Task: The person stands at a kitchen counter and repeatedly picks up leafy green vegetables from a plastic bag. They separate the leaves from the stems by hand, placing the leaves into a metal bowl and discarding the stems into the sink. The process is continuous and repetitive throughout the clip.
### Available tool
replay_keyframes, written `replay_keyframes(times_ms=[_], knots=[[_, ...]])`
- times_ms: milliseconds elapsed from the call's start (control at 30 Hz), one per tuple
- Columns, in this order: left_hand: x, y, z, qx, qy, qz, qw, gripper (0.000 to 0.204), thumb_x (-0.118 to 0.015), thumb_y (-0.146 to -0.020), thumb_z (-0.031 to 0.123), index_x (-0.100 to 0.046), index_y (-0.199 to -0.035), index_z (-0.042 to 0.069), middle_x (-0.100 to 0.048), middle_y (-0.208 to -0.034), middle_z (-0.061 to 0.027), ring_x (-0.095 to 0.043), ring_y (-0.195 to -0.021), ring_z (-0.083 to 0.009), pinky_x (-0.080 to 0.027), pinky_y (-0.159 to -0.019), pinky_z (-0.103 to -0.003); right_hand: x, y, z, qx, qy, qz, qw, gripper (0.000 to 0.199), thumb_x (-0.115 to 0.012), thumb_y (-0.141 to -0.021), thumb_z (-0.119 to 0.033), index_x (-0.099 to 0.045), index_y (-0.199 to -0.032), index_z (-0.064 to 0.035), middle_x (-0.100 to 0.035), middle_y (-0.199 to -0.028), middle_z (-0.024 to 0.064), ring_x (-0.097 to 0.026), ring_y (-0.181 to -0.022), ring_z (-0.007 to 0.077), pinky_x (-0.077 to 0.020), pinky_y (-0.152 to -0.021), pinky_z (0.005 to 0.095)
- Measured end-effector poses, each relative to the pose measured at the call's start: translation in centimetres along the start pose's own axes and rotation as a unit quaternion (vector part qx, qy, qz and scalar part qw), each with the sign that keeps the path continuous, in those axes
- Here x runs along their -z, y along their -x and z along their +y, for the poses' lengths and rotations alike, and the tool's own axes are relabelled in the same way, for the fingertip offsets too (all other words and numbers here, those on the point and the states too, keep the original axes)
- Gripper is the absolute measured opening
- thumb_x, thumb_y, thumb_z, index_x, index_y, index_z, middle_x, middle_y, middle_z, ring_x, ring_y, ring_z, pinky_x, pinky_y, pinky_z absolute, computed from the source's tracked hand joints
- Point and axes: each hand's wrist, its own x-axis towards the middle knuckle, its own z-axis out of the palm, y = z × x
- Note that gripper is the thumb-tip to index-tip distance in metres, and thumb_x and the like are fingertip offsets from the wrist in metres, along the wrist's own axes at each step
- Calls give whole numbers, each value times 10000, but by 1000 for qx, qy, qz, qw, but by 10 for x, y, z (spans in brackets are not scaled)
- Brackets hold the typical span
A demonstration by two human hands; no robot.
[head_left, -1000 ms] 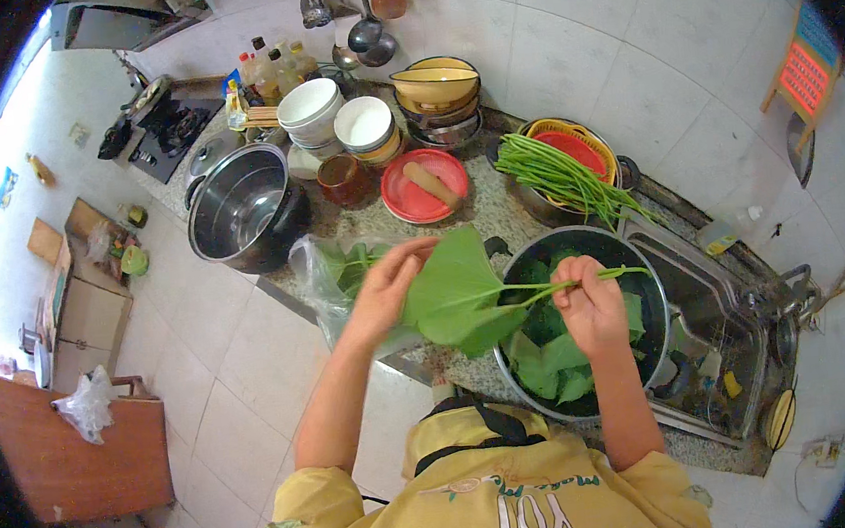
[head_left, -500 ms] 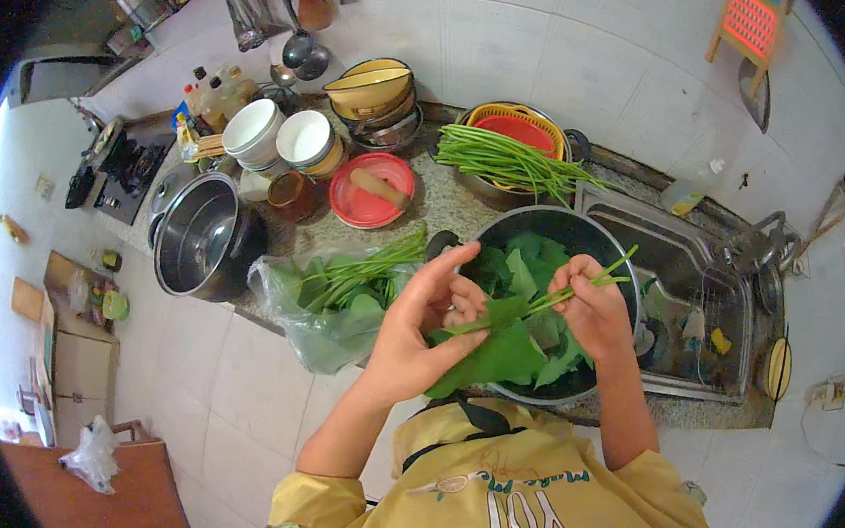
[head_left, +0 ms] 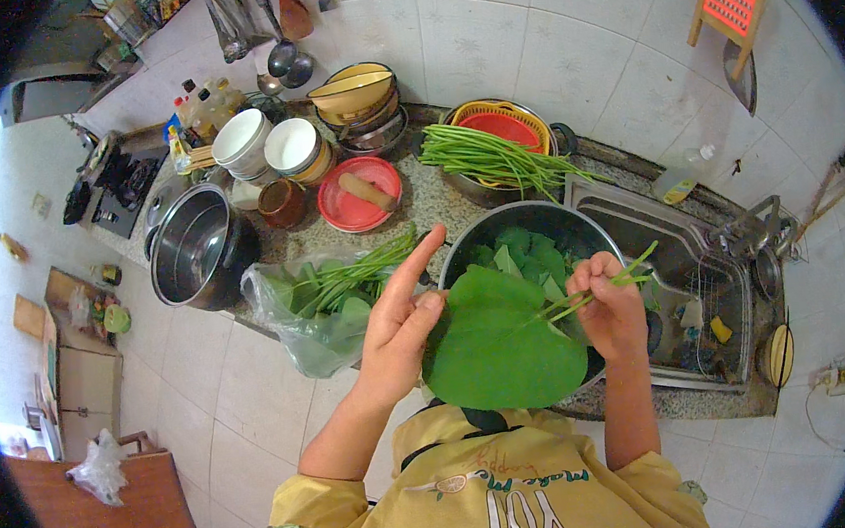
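Right hand (head_left: 610, 304) grip pinching stems (head_left: 566, 302), 2 o'clock on big leaf (head_left: 503, 347). Left hand (head_left: 396, 338) at its 10 o'clock, can't tell if pinching. Leaf's over pot (head_left: 578, 222), 7 o'clock side; could tear if hands tug apart imo.

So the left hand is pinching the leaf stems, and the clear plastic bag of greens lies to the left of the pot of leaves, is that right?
Not quite: the right hand is pinching the leaf stems, as the head view shows. The clear plastic bag of greens does lie to the left of the pot of leaves.
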Motion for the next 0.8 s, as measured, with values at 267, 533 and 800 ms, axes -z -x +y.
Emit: replay_keyframes(times_ms=[267, 533, 800], knots=[[1, 1, -4, 12, 61, -2, 998, 541, -443, -831, 57, -229, -1327, 21, -439, -1227, -95, -509, -796, -52, -399, -747, -193, -2, 1, -3, 12, 5, -12, 1000, 179, -575, -748, -110, -434, -849, -64, -489, -755, 60, -467, -666, 165, -392, -546, 249], [-9, 2, 3, 51, 3, 29, 998, 655, -556, -768, -1, -222, -1328, 52, -616, -852, -109, -571, -696, -96, -448, -583, -220, -1, 1, -2, 15, 16, -2, 1000, 190, -585, -747, -121, -432, -848, -72, -483, -754, 55, -467, -653, 159, -388, -537, 242], [-4, -1, 5, 93, 94, -17, 991, 626, -551, -796, 68, -224, -1330, 54, -610, -754, -58, -544, -610, -74, -404, -539, -182, 2, 2, -3, 21, 9, -3, 1000, 210, -600, -742, -127, -421, -840, -74, -468, -764, 50, -460, -690, 155, -381, -582, 244]])
